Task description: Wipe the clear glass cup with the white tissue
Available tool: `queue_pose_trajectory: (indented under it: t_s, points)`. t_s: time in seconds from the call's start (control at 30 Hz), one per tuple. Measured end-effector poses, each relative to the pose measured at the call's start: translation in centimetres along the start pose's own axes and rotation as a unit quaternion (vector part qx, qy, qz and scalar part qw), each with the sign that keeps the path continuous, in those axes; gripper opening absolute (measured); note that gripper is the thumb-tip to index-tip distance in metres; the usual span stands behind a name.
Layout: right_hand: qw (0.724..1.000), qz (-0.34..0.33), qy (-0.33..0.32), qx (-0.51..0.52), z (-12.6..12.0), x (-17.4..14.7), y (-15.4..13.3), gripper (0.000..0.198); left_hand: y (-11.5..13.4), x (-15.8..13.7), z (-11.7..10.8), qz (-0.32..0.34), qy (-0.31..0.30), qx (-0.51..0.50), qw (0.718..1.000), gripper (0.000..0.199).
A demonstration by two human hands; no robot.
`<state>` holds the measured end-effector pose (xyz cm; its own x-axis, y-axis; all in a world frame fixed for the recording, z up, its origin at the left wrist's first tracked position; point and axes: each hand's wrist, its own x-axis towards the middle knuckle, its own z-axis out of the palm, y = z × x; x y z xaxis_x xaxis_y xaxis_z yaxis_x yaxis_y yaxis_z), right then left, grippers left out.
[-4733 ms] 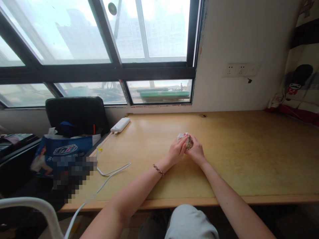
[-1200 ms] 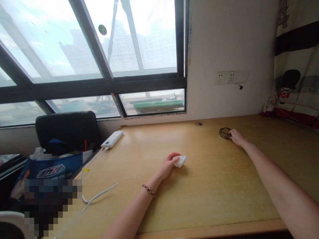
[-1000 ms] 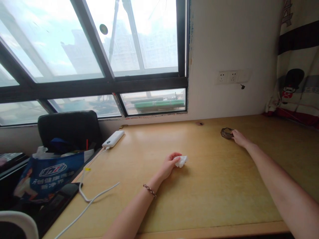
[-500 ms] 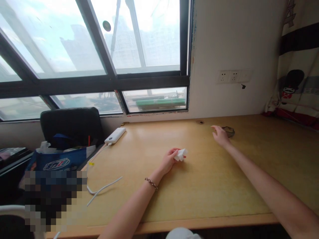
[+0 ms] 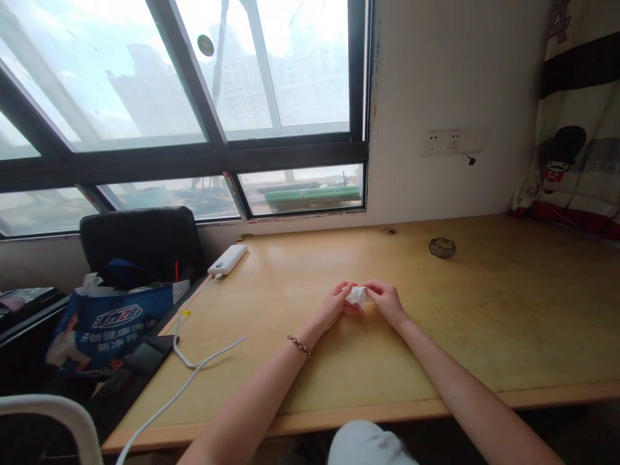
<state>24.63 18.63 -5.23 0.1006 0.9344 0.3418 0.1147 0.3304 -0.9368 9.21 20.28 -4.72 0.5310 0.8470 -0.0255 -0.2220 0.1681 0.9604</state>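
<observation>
from my end i see the left hand (image 5: 335, 303) with thumb and fingers pinched on a crumpled white tissue (image 5: 357, 296), and the right hand (image 5: 386, 300) with its fingertips closed on the right edge of the same piece; how hard either one squeezes i cannot tell. the tissue sits between the two hands, above the near-middle part of the wooden table (image 5: 436, 349). what worries me most is tearing: it looks thin, so if the hands draw apart with both pinches tight, it could rip or shed bits. if one pinch is too slack, a corner could slip loose. a wide swing of the right arm to the far right could knock the dark, see-through dish (image 5: 442, 247), though it stands well apart for now; a sweep to the left could snag the white cable (image 5: 194, 371) and drag the power bank (image 5: 227, 259) at the far left edge. against half a second ago, the right hand has left its place just left of the dish and joined the left one on the tissue. further back, both hands were around the dish; now it stands untouched, far right.
</observation>
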Motion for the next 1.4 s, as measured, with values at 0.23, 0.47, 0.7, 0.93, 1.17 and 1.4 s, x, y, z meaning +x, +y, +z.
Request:
queue_pose_trajectory:
  t_s: [0.23,0.47,0.7,0.93,1.17,1.4]
  points:
    - [0.99,0.073,0.062,0.104,-0.4,0.1,0.3,0.018,-0.4,0.2,-0.2,0.018,0.013,0.067,0.997,0.034]
    - [0.966,0.136,0.102,0.194,-1.0,0.6,0.8,0.02,-0.2,0.2,-0.3,-0.01,0.046,0.051,0.998,0.028]
    - [0.96,0.128,-0.014,0.25,-1.3,0.2,-0.6,0.037,0.3,0.2,-0.9,-0.016,0.04,0.033,0.999,0.032]
    - [0.96,0.124,-0.067,0.241,-1.0,-0.1,-0.5,0.038,-0.6,0.5,-0.8,-0.028,0.053,0.006,0.998,0.028]
    - [0.96,0.125,-0.043,0.245,-1.0,0.1,0.0,0.036,0.2,0.3,-0.3,-0.028,0.021,-0.057,0.998,0.056]
    - [0.961,0.121,-0.071,0.237,-0.9,-0.3,-1.1,0.044,-0.2,0.1,-0.1,0.01,0.071,-0.082,0.994,0.038]
